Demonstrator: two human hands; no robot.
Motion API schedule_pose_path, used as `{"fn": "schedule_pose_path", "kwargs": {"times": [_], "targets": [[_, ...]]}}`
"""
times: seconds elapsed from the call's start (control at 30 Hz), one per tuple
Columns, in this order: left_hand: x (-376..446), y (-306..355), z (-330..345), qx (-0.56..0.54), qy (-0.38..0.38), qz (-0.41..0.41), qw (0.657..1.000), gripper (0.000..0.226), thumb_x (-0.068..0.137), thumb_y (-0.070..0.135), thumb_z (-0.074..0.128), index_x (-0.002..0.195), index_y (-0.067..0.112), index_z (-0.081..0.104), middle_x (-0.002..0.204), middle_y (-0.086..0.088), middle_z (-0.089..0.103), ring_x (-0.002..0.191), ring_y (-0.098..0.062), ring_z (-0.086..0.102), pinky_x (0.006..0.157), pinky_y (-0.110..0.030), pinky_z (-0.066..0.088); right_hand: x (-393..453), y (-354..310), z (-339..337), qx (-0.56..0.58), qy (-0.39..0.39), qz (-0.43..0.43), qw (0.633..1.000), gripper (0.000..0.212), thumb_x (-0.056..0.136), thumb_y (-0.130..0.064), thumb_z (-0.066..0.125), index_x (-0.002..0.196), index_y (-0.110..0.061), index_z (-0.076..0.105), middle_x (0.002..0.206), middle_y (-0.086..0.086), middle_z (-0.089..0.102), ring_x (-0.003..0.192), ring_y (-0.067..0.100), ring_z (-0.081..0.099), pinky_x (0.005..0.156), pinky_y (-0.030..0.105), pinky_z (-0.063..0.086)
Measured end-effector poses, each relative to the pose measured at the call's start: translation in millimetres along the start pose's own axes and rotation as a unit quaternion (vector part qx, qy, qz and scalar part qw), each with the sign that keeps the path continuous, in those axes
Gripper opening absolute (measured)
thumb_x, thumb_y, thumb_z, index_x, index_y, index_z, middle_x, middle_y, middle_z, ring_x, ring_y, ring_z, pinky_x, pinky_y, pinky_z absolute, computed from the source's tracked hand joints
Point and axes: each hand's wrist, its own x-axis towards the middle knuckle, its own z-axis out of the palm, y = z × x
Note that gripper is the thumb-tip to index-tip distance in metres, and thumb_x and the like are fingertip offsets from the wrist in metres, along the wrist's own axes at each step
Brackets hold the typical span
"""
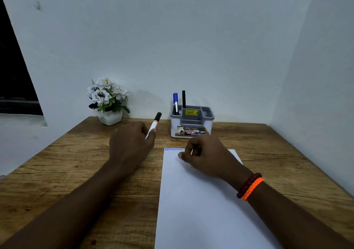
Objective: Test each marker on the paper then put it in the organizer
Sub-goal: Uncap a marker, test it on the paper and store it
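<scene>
White paper fills lower centre of frame on wooden table, blue zigzag at its top left corner. Right hand rests on paper's upper edge, fingers curled; whether it holds anything, can't tell. Left hand, centre-left, grips black-capped white marker, cap pointing up-right. Grey-white organizer at centre holds blue marker and black marker in its left compartment. Flower pot left of it by the wall.

Both forearms are bare, with no sleeves in view. The right wrist wears two bracelets side by side: a dark red beaded bracelet and a bright orange braided band.
</scene>
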Motion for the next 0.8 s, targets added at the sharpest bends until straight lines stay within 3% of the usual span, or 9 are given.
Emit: {"fn": "schedule_pose_path", "kwargs": {"times": [0.07,0.13,0.23,0.37,0.43,0.5,0.6,0.7,0.8], "targets": [[-5.3,13.4,-6.0,-0.108,0.009,0.009,0.994,0.020,0.090,0.037,0.072,0.076,0.022,0.072,0.063,0.012,0.063,0.059,-0.005,0.060,0.055,-0.028,0.049,0.3,-1.1,-2.6,0.099,0.060,0.021,0.993,0.024,0.094,-0.037,0.081,0.077,-0.022,0.072,0.065,0.000,0.068,0.057,0.009,0.062,0.056,0.016,0.042],[-14.2,32.0,-10.8,-0.180,0.015,0.033,0.983,0.017,0.092,0.034,0.072,0.080,0.022,0.074,0.065,0.014,0.064,0.064,0.001,0.060,0.056,-0.010,0.037,-0.4,-9.6,-6.5,0.246,0.084,0.067,0.963,0.023,0.099,-0.042,0.074,0.096,-0.020,0.078,0.082,0.007,0.079,0.075,0.023,0.076,0.063,0.031,0.056],[-31.3,57.7,-8.1,-0.210,0.013,0.073,0.975,0.016,0.091,0.032,0.075,0.080,0.020,0.078,0.066,0.015,0.066,0.062,0.007,0.056,0.056,-0.007,0.034,0.5,-21.3,-9.3,0.411,0.082,0.114,0.901,0.031,0.107,-0.043,0.061,0.113,-0.017,0.077,0.104,0.006,0.083,0.101,0.029,0.079,0.084,0.044,0.064],[-49.7,73.7,-3.0,-0.269,-0.018,0.093,0.958,0.010,0.089,0.029,0.077,0.083,0.022,0.080,0.069,0.018,0.069,0.057,0.008,0.054,0.056,-0.008,0.032,1.3,-30.2,-4.6,0.500,0.105,0.116,0.851,0.030,0.108,-0.036,0.061,0.108,-0.010,0.077,0.102,0.011,0.082,0.102,0.044,0.077,0.097,0.059,0.062],[-49.7,73.5,-1.1,-0.271,-0.029,0.099,0.957,0.013,0.089,0.036,0.076,0.082,0.026,0.080,0.072,0.019,0.071,0.055,0.002,0.053,0.056,-0.014,0.033,0.5,-32.1,-4.9,0.522,0.105,0.119,0.838,0.031,0.109,-0.033,0.062,0.107,-0.006,0.076,0.090,0.011,0.078,0.090,0.037,0.077,0.091,0.054,0.065],[-45.0,70.0,1.9,-0.295,-0.037,0.070,0.952,0.019,0.090,0.042,0.074,0.078,0.026,0.077,0.065,0.017,0.066,0.056,-0.007,0.054,0.054,-0.016,0.036,-1.0,-34.2,-9.2,0.515,0.106,0.129,0.841,0.030,0.109,-0.033,0.062,0.107,-0.007,0.076,0.080,0.007,0.070,0.075,0.023,0.071,0.068,0.036,0.064],[-35.3,63.0,0.5,-0.380,-0.033,-0.038,0.924,0.026,0.089,0.044,0.074,0.079,0.020,0.072,0.070,0.006,0.069,0.065,-0.010,0.061,0.062,-0.028,0.049,-3.2,-34.8,-7.7,0.516,0.085,0.132,0.842,0.027,0.110,-0.032,0.060,0.097,-0.012,0.073,0.072,0.004,0.058,0.057,0.015,0.053,0.049,0.029,0.041],[-25.3,57.3,-6.4,-0.478,-0.087,-0.134,0.864,0.033,0.089,0.045,0.069,0.096,0.013,0.076,0.087,-0.001,0.078,0.084,-0.011,0.073,0.080,-0.036,0.059,-6.0,-36.2,-0.7,0.515,0.041,0.132,0.846,0.034,0.111,-0.034,0.058,0.102,-0.005,0.073,0.066,0.002,0.055,0.055,0.014,0.047,0.046,0.026,0.035],[-21.7,54.5,-9.2,-0.578,-0.173,-0.145,0.784,0.036,0.097,0.036,0.061,0.111,0.006,0.076,0.106,-0.016,0.077,0.097,-0.025,0.074,0.090,-0.042,0.058,-8.6,-40.8,3.5,0.516,-0.008,0.116,0.849,0.045,0.112,-0.034,0.055,0.116,0.009,0.066,0.066,0.002,0.050,0.052,0.011,0.042,0.045,0.023,0.030]]}}
